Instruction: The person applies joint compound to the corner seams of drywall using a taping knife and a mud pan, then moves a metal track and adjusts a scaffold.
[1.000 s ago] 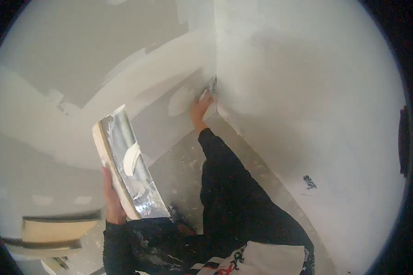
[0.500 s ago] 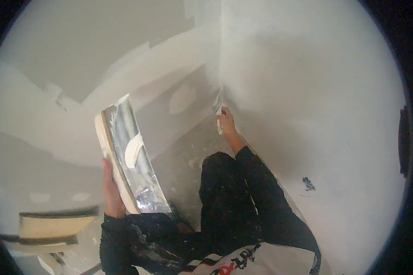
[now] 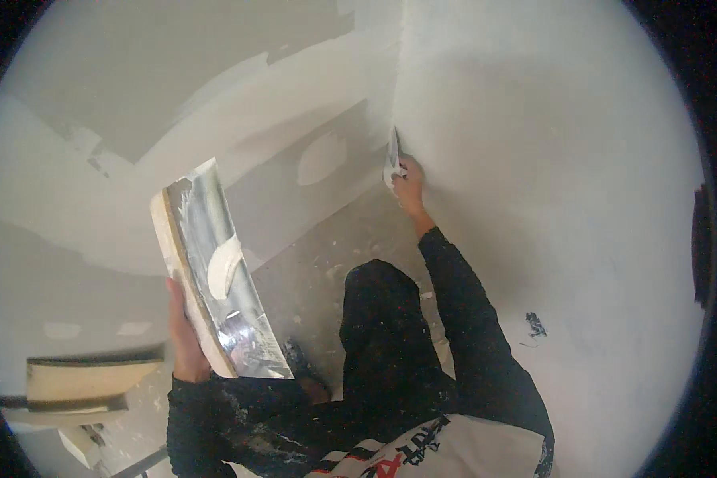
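My left hand (image 3: pixel 186 338) is wrapped round the pale wooden back of a wide filling knife (image 3: pixel 166 231). Its long metal blade faces up and right, smeared with filler. A thick curved dab of white filler (image 3: pixel 225 269) sits near the blade's edge. Out in front, my right hand (image 3: pixel 409 187) grips a small putty knife (image 3: pixel 392 163). That knife points upward, its tip at the inside corner (image 3: pixel 395 119) where two walls meet, low above the floor. Its handle is mostly covered by my fingers.
A smooth whitish wall (image 3: pixel 573 199) rises close on the right, with a dark scribble (image 3: pixel 535 324) on it. Patchy grey and white board (image 3: pixel 239 103) lies ahead and left. My bent knee (image 3: pixel 381 319) stands between my arms over the speckled floor (image 3: pixel 319 267). A yellowish box-like object (image 3: pixel 92 382) is at lower left.
My right hand and putty knife have moved farther forward, up the view, and slightly right. My left hand and the wide filling knife have shifted slightly left in view, still bearing the filler.
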A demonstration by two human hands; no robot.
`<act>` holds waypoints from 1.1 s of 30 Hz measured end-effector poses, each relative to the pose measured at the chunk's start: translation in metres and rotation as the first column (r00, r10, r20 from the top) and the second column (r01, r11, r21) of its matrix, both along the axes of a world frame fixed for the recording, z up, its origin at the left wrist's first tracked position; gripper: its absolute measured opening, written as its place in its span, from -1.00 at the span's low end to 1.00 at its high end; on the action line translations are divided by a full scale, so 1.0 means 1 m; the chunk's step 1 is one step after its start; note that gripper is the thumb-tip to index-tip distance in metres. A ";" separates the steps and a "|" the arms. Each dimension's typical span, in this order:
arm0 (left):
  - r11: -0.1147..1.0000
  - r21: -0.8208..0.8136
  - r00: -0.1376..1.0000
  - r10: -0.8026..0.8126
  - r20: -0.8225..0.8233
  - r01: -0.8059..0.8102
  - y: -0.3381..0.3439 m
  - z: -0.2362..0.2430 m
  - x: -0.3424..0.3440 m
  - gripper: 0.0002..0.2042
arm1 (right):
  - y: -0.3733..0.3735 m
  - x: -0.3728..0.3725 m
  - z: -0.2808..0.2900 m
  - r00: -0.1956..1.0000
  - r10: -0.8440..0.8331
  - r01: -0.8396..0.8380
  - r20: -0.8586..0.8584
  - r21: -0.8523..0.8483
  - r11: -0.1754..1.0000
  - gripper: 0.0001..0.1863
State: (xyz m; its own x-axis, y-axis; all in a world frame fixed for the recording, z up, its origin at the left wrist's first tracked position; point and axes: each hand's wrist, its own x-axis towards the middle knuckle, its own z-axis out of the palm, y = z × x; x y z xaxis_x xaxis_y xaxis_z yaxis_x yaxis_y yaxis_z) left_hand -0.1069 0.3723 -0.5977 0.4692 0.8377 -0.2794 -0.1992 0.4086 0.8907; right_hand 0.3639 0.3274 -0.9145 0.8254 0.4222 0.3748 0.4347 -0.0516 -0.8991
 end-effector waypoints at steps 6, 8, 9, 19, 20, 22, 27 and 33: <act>0.999 0.008 0.999 0.050 -0.018 -0.050 -0.005 0.004 0.001 -0.36 | 0.077 -0.056 0.011 0.969 -0.245 0.246 -0.044 0.029 0.969 -0.45; 0.999 -0.013 0.999 0.047 -0.027 -0.048 -0.005 0.007 0.004 -0.36 | 0.093 -0.066 0.019 0.945 -0.319 0.316 0.072 0.053 0.947 -0.41; 0.998 -0.024 0.998 0.060 -0.036 -0.061 -0.006 0.006 0.006 -0.36 | 0.102 -0.071 0.029 0.939 -0.339 0.342 -0.052 0.057 0.938 -0.38; 0.997 0.012 0.997 0.079 -0.013 -0.079 0.004 -0.005 -0.004 -0.39 | 0.002 -0.098 0.008 0.983 0.135 -0.140 -0.121 -0.033 0.990 -0.44; 0.997 0.012 0.997 0.075 -0.012 -0.075 0.005 -0.007 -0.004 -0.39 | -0.009 -0.097 0.006 0.984 0.132 -0.137 -0.120 -0.032 0.990 -0.44; 0.998 0.056 0.999 0.037 -0.030 -0.035 0.007 -0.010 -0.005 -0.39 | -0.027 -0.095 0.003 0.788 0.155 -0.166 -0.596 0.038 0.985 -0.56; 0.998 -0.019 0.998 -0.054 -0.023 0.053 0.023 -0.003 -0.017 -0.34 | -0.016 -0.123 0.053 0.509 0.396 -0.138 -0.764 0.381 0.914 -0.58; 0.979 -0.063 0.981 -0.194 -0.011 0.193 0.002 0.025 -0.020 -0.40 | -0.103 -0.221 0.244 0.936 0.335 -0.315 -0.111 0.161 0.935 -0.58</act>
State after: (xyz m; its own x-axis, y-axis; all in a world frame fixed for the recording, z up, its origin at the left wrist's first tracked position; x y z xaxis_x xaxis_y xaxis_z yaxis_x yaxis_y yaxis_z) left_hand -0.1267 0.3747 -0.5730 0.6156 0.7125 -0.3367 -0.0958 0.4918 0.8654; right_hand 0.1426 0.2246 -0.6702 0.6984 0.6275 0.3443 0.2815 0.2015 -0.9382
